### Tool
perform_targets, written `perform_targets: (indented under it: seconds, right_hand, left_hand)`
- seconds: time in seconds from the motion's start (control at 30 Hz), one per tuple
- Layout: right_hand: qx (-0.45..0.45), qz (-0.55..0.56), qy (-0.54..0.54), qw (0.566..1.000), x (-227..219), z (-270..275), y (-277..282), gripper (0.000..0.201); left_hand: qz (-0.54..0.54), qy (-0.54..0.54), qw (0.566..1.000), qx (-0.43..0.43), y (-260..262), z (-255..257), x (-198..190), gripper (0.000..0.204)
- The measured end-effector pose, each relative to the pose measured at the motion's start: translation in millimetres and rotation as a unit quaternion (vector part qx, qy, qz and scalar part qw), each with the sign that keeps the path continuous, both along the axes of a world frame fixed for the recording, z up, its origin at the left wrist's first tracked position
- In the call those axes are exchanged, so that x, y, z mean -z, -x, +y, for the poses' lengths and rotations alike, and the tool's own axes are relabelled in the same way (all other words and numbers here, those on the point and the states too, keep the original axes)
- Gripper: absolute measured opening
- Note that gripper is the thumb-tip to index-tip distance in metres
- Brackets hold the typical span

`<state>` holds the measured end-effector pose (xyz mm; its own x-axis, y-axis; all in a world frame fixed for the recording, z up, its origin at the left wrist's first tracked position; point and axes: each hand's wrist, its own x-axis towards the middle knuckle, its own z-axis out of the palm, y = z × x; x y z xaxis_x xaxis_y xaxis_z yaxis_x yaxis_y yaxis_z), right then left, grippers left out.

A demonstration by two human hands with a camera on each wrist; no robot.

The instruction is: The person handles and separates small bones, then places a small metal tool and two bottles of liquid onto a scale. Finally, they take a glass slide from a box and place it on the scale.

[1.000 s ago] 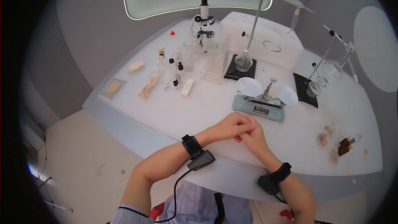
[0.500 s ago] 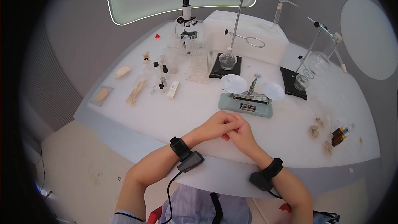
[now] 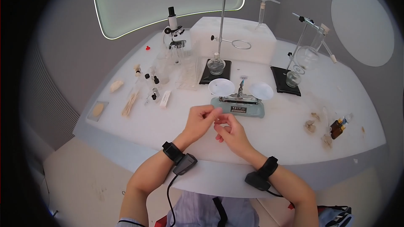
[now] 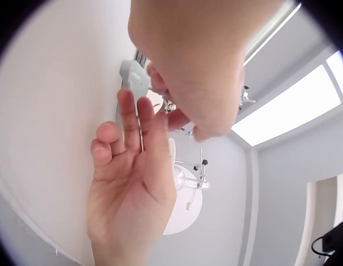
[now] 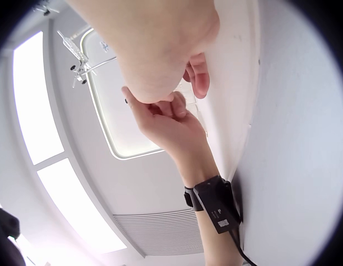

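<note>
My left hand (image 3: 198,122) and right hand (image 3: 234,136) are raised in front of me near the table's front edge, fingertips close together. The left fingers are loosely curled, thumb toward the right hand. In the left wrist view the right hand (image 4: 130,183) shows its palm, some fingers fairly straight and others bent. From the right wrist view, the left hand (image 5: 174,130) has bent fingers partly hidden behind the right. I see nothing held in either. Just beyond them stands a pale green balance scale (image 3: 248,110) with two white pans.
Behind the scale, a glass flask (image 3: 216,67) sits on a black stand base. A microscope (image 3: 171,27) stands farther back. Small black-capped bottles, a white box (image 3: 165,99) and wooden sticks (image 3: 129,104) lie left. Another stand (image 3: 287,83) and brown bottles (image 3: 337,129) are right.
My hands were clasped together; now they have come apart, with the left hand lifted off the right. The head view has swung, so the table things appear farther left.
</note>
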<state>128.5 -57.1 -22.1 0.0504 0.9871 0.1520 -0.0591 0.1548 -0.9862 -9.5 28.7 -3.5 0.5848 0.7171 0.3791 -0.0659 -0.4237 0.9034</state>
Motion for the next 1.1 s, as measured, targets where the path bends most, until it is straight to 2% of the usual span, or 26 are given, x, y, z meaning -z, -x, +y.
perform_targets:
  seconds: [0.07,0.1,0.13,0.17,0.23,0.3,0.33,0.4,0.43,0.5,0.57,0.63,0.73,0.83,0.97,1.03,1.1]
  right_hand:
    - [0.03,0.003,0.006,1.0,-1,-2,-1,0.023]
    - [-0.005,-0.02,0.01,1.0,1,0,-2,0.02]
    - [-0.04,-0.043,0.016,0.998,3,1,-3,0.017]
    - [-0.036,-0.04,0.015,0.998,5,2,-3,0.017]
    - [-0.076,-0.087,-0.022,0.993,7,1,-2,0.017]
    - [-0.078,-0.084,-0.026,0.993,6,0,-2,0.018]
    - [-0.086,-0.085,-0.029,0.992,7,-1,-3,0.019]
    - [-0.085,-0.089,-0.045,0.991,6,-1,-3,0.02]
    - [-0.092,-0.099,-0.057,0.989,7,0,-3,0.02]
    - [-0.071,-0.1,-0.075,0.99,10,2,-1,0.019]
    - [-0.051,-0.104,-0.091,0.989,14,4,0,0.019]
    - [-0.046,-0.142,-0.12,0.981,18,7,1,0.02]
    - [-0.031,-0.15,-0.132,0.979,19,7,2,0.019]
    - [-0.025,-0.164,-0.145,0.975,18,7,1,0.019]
    - [-0.008,-0.188,-0.16,0.969,17,6,1,0.019]
    - [-0.006,-0.19,-0.158,0.969,17,5,1,0.02]
    - [0.0,-0.192,-0.163,0.968,19,6,1,0.02]
  left_hand:
    - [-0.04,-0.024,0.988,-0.149,9,13,-5,0.036]
    - [-0.039,-0.026,0.989,-0.143,9,19,-7,0.036]
    - [-0.014,-0.037,0.984,-0.176,10,24,-9,0.036]
    - [0.01,-0.047,0.977,-0.21,12,28,-9,0.037]
    - [0.052,-0.061,0.976,-0.203,16,38,0,0.042]
    - [0.13,-0.085,0.971,-0.184,15,35,1,0.051]
    - [0.135,-0.091,0.971,-0.177,13,34,3,0.051]
    - [0.17,-0.137,0.966,-0.14,11,33,5,0.076]
    - [0.175,-0.143,0.965,-0.131,10,33,6,0.076]
    - [0.219,-0.096,0.963,-0.122,7,37,8,0.085]
    - [0.229,-0.109,0.96,-0.117,4,40,5,0.086]
    - [0.294,-0.141,0.94,-0.102,0,47,2,0.091]
    - [0.335,-0.157,0.925,-0.086,-8,63,-5,0.088]
    - [0.28,-0.194,0.939,-0.045,-15,76,-3,0.088]
    - [0.31,-0.19,0.931,-0.011,-22,84,-7,0.087]
    - [0.283,-0.183,0.941,0.026,-24,84,-8,0.085]
    - [0.293,-0.162,0.942,0.02,-26,78,-13,0.081]
